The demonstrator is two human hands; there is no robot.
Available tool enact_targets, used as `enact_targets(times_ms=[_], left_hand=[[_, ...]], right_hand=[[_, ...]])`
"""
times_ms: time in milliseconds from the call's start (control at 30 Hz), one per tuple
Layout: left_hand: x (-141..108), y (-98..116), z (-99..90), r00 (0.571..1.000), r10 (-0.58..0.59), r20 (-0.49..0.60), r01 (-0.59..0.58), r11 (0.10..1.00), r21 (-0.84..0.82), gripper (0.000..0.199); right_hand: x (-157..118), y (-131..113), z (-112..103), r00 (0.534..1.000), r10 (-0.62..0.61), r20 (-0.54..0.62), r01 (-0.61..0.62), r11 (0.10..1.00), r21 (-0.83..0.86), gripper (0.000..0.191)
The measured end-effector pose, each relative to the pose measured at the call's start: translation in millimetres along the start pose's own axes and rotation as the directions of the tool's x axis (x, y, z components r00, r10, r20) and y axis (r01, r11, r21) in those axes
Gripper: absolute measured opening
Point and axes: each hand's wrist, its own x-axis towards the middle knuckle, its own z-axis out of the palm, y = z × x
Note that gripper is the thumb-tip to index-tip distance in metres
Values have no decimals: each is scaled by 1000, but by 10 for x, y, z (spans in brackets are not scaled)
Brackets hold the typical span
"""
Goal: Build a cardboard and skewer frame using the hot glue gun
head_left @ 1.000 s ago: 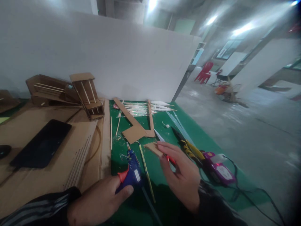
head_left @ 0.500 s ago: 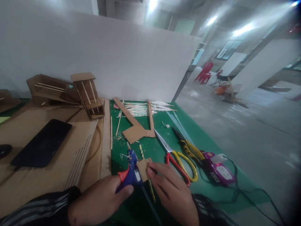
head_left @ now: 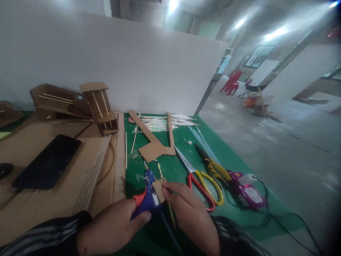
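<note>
My left hand is wrapped round a blue glue gun with an orange trigger, its nozzle pointing away from me. A small piece of brown cardboard is pinched between the fingertips of my right hand, right beside the gun's body. Under the cardboard a thin patterned pen lies on the green table surface. A larger cardboard piece and cardboard strips rest beyond the gun.
Red and yellow scissors, pliers and a purple power socket with cables lie on the right. Left are a black tablet, stacked cardboard and a small cardboard shelf. Behind stands a white panel.
My right hand has shifted slightly left with the cardboard piece, which is now closer against the glue gun and more tilted. My left hand has hardly moved.
</note>
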Motion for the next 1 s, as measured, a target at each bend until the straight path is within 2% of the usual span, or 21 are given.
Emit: enact_targets(times_ms=[300,667,867,1000], left_hand=[[19,-44,16,1000,20,10,-20,1000,-4,47],[27,-31,14,999,32,7,-32,999,-17,45],[18,-12,6,999,36,25,-36,999,10,46],[1,-5,8,1000,-6,12,6,999,42,47]], right_hand=[[48,-27,27,1000,-16,15,17,992,-128,33],[201,-44,-14,999,-43,18,45,994,-95,39],[285,-61,-6,999,-39,12,40,995,-87,33],[339,-65,15,1000,-16,-6,15,997,-72,30]])
